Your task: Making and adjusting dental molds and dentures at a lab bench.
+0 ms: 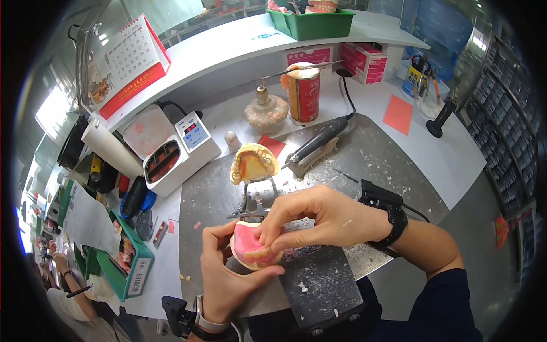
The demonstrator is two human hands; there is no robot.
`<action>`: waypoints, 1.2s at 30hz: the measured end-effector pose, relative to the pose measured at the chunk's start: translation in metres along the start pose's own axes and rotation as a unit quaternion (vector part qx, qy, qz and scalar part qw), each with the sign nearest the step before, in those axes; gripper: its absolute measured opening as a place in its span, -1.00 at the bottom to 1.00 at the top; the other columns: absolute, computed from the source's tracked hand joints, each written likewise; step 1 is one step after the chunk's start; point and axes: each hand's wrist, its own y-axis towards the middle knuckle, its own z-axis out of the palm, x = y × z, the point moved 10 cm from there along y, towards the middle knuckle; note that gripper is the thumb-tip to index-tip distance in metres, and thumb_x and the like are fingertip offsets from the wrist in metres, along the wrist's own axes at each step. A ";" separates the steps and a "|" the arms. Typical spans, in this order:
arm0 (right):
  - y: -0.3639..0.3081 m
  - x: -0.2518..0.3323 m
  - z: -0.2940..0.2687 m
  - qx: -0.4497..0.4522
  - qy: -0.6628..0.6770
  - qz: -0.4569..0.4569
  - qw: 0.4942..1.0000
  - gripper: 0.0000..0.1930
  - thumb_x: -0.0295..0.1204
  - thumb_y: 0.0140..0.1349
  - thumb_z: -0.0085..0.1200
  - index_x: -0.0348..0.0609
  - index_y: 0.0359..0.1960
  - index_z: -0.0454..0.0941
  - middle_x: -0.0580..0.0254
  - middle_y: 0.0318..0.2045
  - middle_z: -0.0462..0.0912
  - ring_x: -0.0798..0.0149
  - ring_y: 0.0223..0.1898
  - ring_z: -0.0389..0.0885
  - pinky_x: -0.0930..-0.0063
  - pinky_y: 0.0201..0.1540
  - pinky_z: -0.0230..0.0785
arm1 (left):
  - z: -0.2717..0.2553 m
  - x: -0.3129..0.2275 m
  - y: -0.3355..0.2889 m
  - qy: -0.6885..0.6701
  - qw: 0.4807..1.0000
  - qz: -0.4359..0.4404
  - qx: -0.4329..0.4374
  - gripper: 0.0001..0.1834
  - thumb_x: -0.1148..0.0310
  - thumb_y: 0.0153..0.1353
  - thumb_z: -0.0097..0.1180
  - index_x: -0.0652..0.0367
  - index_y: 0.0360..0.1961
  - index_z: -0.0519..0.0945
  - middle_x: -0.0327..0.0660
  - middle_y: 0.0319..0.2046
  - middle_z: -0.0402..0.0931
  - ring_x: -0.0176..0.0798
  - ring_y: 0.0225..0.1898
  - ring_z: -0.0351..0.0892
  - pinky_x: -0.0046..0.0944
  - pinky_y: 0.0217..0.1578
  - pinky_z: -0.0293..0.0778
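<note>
My left hand (231, 273) is wrapped round a dental cast (244, 259) with a sheet of pink wax (246, 236) over it, above the near part of the metal work plate. My right hand (310, 219) is closed, its curled fingertips pressing into the wax from the right; they hide part of it. Just beyond my hands stands a metal articulator (257, 199) carrying a yellowish dental cast (253, 163) with a reddish inner surface. To its right a black handpiece (319, 139) rests on a stand.
A white wax heater (188, 151), a glass spirit lamp (266, 111) and a red can (305, 94) with a tool across it stand behind. Shavings litter the metal plate (373, 148). Green trays (128, 279) sit at left. A dark block (322, 285) lies near me. Another person (77, 302) works at far left.
</note>
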 end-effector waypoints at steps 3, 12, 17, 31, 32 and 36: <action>0.000 -0.002 0.002 0.010 0.013 0.001 1.000 -0.80 -0.39 0.30 0.24 -0.24 -0.13 0.64 0.25 -0.16 0.65 0.39 -0.03 0.61 0.42 0.19 0.45 | 0.000 -0.001 0.001 0.007 1.000 0.000 0.001 -0.01 0.26 -0.32 0.72 0.30 0.11 0.33 -0.02 -0.01 0.53 -0.18 0.05 0.59 -0.22 0.11 0.49; -0.001 -0.010 0.002 0.015 0.072 0.005 0.997 -0.81 -0.40 0.31 0.23 -0.24 -0.13 0.62 0.26 -0.15 0.63 0.39 0.01 0.59 0.36 0.26 0.40 | 0.000 0.002 0.002 0.016 1.000 -0.004 0.000 0.01 0.24 -0.34 0.73 0.30 0.12 0.33 -0.03 0.00 0.52 -0.19 0.06 0.57 -0.22 0.12 0.47; 0.001 -0.007 0.005 0.016 0.068 0.023 0.997 -0.80 -0.39 0.30 0.25 -0.24 -0.14 0.62 0.27 -0.15 0.64 0.39 0.01 0.59 0.35 0.27 0.40 | -0.002 0.001 -0.001 0.010 1.000 -0.006 0.000 0.02 0.23 -0.35 0.73 0.30 0.12 0.33 -0.04 0.00 0.52 -0.19 0.06 0.57 -0.22 0.13 0.46; 0.001 0.011 -0.009 -0.044 -0.058 -0.067 0.995 -0.69 -0.33 0.33 0.22 -0.22 0.03 0.59 0.18 -0.13 0.64 0.38 0.00 0.61 0.39 0.18 0.45 | -0.002 -0.008 -0.002 0.022 0.999 -0.023 0.005 -0.02 0.32 -0.20 0.66 0.33 0.21 0.30 -0.02 0.08 0.48 -0.17 0.13 0.54 -0.20 0.16 0.46; 0.002 0.012 -0.027 -0.113 -0.107 -0.049 0.987 -0.65 -0.36 0.34 0.21 -0.24 0.09 0.54 0.17 -0.10 0.64 0.39 -0.07 0.62 0.43 0.07 0.46 | -0.004 -0.010 -0.003 0.008 0.999 -0.036 -0.001 -0.02 0.35 -0.16 0.64 0.35 0.24 0.29 -0.02 0.11 0.47 -0.17 0.14 0.53 -0.19 0.18 0.45; 0.001 0.023 -0.071 -0.265 -0.319 -0.008 0.910 -0.50 -0.40 0.38 0.12 -0.31 0.31 0.36 0.12 -0.03 0.64 0.42 -0.28 0.64 0.54 -0.26 0.46 | -0.012 -0.004 -0.002 -0.136 0.987 -0.084 0.007 -0.01 0.52 -0.05 0.52 0.42 0.37 0.17 -0.01 0.22 0.36 -0.16 0.24 0.45 -0.20 0.26 0.41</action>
